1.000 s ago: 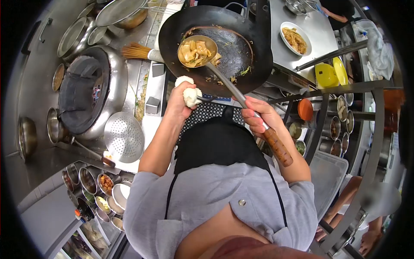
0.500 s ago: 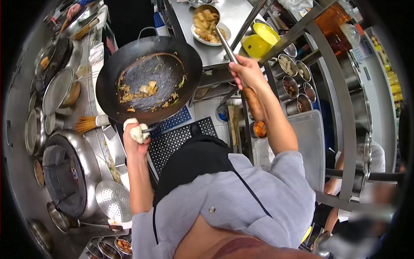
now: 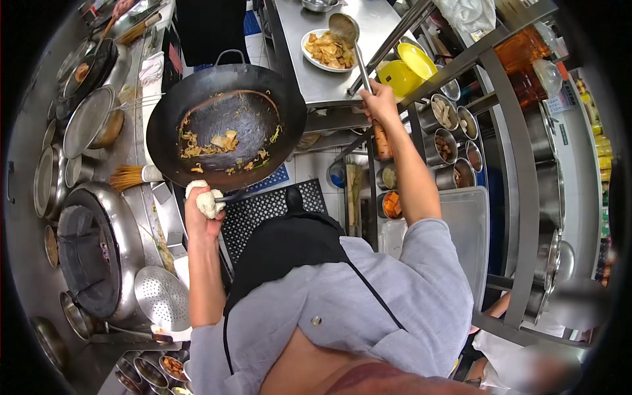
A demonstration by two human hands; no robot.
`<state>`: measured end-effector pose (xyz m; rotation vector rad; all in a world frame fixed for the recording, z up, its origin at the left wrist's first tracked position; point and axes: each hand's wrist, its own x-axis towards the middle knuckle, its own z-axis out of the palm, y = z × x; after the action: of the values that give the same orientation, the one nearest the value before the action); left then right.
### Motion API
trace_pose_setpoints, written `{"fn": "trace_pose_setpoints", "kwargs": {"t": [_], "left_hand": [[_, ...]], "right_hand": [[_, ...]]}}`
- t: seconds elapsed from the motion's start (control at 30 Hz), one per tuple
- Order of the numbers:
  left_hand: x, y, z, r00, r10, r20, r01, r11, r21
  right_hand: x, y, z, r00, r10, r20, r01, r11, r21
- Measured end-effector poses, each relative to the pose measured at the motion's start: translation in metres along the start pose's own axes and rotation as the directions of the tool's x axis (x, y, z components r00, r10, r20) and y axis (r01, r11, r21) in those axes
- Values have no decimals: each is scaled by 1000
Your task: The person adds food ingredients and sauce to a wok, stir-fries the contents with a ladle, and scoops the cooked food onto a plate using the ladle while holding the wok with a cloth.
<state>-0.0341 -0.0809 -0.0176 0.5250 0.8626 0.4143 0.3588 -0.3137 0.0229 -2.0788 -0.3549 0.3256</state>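
Note:
My left hand (image 3: 205, 217) is closed round the handle of a black wok (image 3: 247, 122), with a folded white cloth (image 3: 209, 199) bunched at the grip. The wok hangs in front of me, food scraps (image 3: 222, 142) scattered over its inside. My right hand (image 3: 380, 105) grips a long-handled metal ladle (image 3: 343, 27) with a wooden end (image 3: 382, 141). The ladle's bowl is tipped over a white plate (image 3: 312, 61) on the steel counter. Sliced brown food (image 3: 331, 50) is heaped on that plate.
A yellow container (image 3: 398, 79) sits right of the plate. Metal pots of ingredients (image 3: 444, 149) stand on a rack by my right arm. At left are a burner (image 3: 85, 257), a perforated skimmer (image 3: 161, 296) and a bamboo brush (image 3: 128, 176). Other people are partly visible.
The ladle's bowl was full of food and is now tipped out over the plate, where the heap has grown. The wok stays in my left hand, and the view has shifted slightly.

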Motion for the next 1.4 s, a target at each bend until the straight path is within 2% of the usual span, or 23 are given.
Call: {"fn": "trace_pose_setpoints", "kwargs": {"t": [0.03,0.13,0.17,0.27,0.3,0.4,0.43,0.47,0.53,0.57,0.6,0.73,0.77,0.8,0.83,0.87,0.97,1.07,1.17,1.27,1.3,1.33,1.4], "left_hand": [[0,1,0,1000,-6,-2,6,1000,-2],[2,2,0,1000,-2,10,2,1000,2],[1,1,0,1000,-1,12,1,1000,4],[-1,3,4,1000,23,16,-23,1000,15],[0,4,4,999,23,32,-23,1000,11],[0,3,2,997,24,73,-25,1000,6],[-1,3,4,996,30,85,-31,999,11],[-2,4,4,996,43,83,-44,999,12],[4,0,-3,995,39,96,-37,999,-22],[3,0,-4,997,19,74,-17,999,-28],[-1,0,0,996,45,77,-43,999,-19],[-2,-3,0,993,67,93,-69,997,28],[-6,-2,2,992,91,82,-96,993,62],[-7,-3,3,989,132,73,-138,987,87],[-7,-4,2,983,171,66,-178,978,111],[-7,-5,3,976,209,60,-216,967,133],[-9,3,4,967,244,77,-252,961,114],[-11,13,7,972,215,91,-223,970,92],[-14,21,7,984,142,105,-150,986,76],[-10,17,3,985,150,91,-154,988,35],[-13,18,6,986,141,92,-145,989,35],[-15,17,7,984,146,98,-150,988,40],[-17,16,7,982,158,103,-162,986,42]], "right_hand": [[1,3,-2,1000,0,-6,0,999,-51],[-6,5,12,964,-233,-131,168,909,-381],[-10,0,8,996,-11,-86,-8,974,-227],[-4,19,13,936,-331,-115,242,848,-471],[-8,15,15,928,-348,-135,238,830,-504],[-3,25,18,950,-264,-165,222,946,-237],[-24,4,12,996,-84,-25,86,991,99],[-36,-3,8,995,-82,55,57,932,359],[-67,-22,-3,977,9,215,-136,798,587],[-74,-13,-4,928,-21,371,-253,695,673],[-91,-16,3,908,-51,415,-264,700,664],[-139,-53,56,868,42,494,-156,969,192],[-135,-48,72,842,-56,537,-67,976,206],[-132,-55,87,848,-123,516,110,992,55],[-120,-48,108,833,-355,424,380,924,28],[-113,-40,125,746,-573,339,617,786,-31],[-134,-70,123,752,-523,401,621,766,-166],[-169,-28,97,578,-659,481,795,587,-152],[-206,-39,49,624,-464,629,699,691,-184],[-185,-44,54,690,-500,524,682,691,-239],[-178,-61,55,765,-365,531,582,744,-327],[-166,-58,62,753,-436,493,621,718,-314],[-153,-57,72,761,-432,485,616,716,-329]]}}
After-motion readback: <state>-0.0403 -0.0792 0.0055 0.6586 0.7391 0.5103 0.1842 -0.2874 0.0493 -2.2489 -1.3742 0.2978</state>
